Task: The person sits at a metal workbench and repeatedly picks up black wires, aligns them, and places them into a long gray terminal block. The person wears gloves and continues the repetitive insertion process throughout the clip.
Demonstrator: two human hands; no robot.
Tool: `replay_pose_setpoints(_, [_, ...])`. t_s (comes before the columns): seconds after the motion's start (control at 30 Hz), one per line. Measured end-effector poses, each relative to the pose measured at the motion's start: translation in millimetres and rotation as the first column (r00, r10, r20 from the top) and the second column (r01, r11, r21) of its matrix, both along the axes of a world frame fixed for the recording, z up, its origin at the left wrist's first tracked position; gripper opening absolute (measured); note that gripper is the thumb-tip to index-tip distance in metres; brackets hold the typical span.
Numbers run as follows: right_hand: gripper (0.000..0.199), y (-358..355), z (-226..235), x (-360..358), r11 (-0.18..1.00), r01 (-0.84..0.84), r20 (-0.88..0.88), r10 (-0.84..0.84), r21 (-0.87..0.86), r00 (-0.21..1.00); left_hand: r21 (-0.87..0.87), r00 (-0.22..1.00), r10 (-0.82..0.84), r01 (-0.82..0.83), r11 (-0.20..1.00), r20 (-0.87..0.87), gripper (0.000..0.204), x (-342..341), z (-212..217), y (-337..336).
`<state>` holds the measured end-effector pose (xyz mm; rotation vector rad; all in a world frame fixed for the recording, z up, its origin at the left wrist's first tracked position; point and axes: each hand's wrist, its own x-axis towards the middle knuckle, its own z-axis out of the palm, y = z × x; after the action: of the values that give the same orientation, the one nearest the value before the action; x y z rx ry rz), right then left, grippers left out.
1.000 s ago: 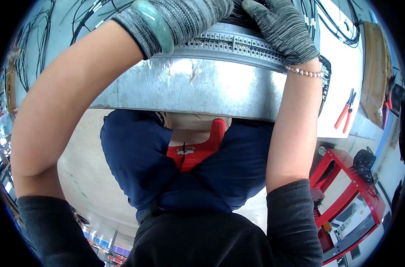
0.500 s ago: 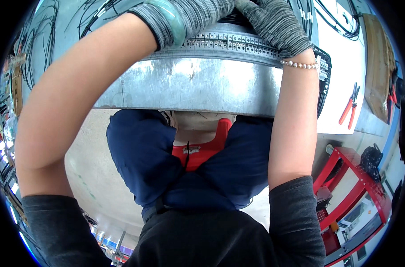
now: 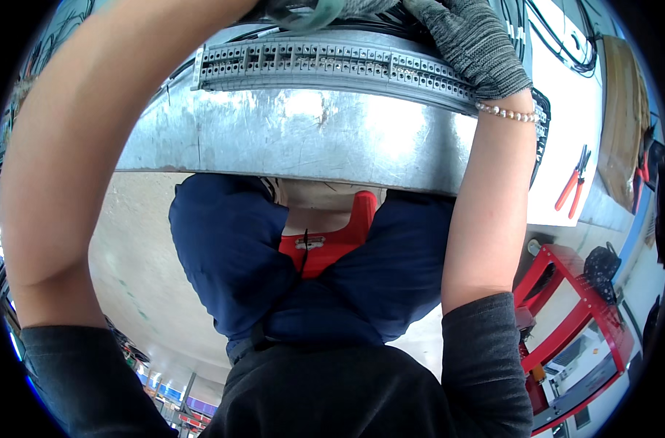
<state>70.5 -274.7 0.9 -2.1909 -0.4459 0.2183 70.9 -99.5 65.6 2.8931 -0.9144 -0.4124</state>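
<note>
A long strip of grey terminal blocks (image 3: pixel 332 62) lies along the near side of the metal worktable (image 3: pixel 274 131). Beyond it, black cables (image 3: pixel 376 25) run in a bundle. My right hand (image 3: pixel 471 47), in a grey knitted glove, rests over the cables and the strip's right part; its fingertips run out of the picture at the top. Only a piece of my gloved left hand (image 3: pixel 361 7) shows at the upper edge, beyond the cables, with a green bangle (image 3: pixel 310 16) at the wrist. What either hand holds, if anything, is hidden.
Red-handled pliers (image 3: pixel 575 182) lie on a white sheet (image 3: pixel 555 146) at the right. Beside it is a brown cardboard piece (image 3: pixel 621 117). Coiled black wires (image 3: pixel 570 55) lie at the far right. A red cart (image 3: pixel 573 292) stands right of my legs, and a red stool (image 3: pixel 332 248) is beneath me.
My left hand has moved farther away and mostly out at the top, uncovering the strip's left end. My right hand has shifted slightly right and nearer in the picture.
</note>
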Motion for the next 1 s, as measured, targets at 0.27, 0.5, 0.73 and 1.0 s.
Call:
replay_pose_setpoints(0.27, [0.017,4.2,5.1,0.7,0.997,0.009,-0.036,-0.012,-0.082,0.999,-0.043,0.991,0.135,-0.135,0.990,-0.012,0.018,-17.2,-26.5,10.2])
replay_pose_setpoints(0.5, [0.016,-1.0,2.8,1.3,0.997,-0.031,0.042,0.034,-0.072,0.999,0.044,0.951,0.007,-0.022,0.999,0.310,0.016,-24.3,-40.8,7.9])
replay_pose_setpoints(0.73, [0.018,4.8,4.6,1.1,0.998,-0.055,-0.006,0.055,0.009,0.998,0.014,0.964,0.130,-0.136,0.991,0.230,0.014,-28.4,-30.1,6.6])
replay_pose_setpoints(1.0, [0.018,-2.8,1.6,0.9,0.999,0.015,-0.056,-0.017,-0.037,0.998,0.055,0.920,-0.006,-0.017,0.998,0.392,0.020,-20.1,-32.4,-0.7])
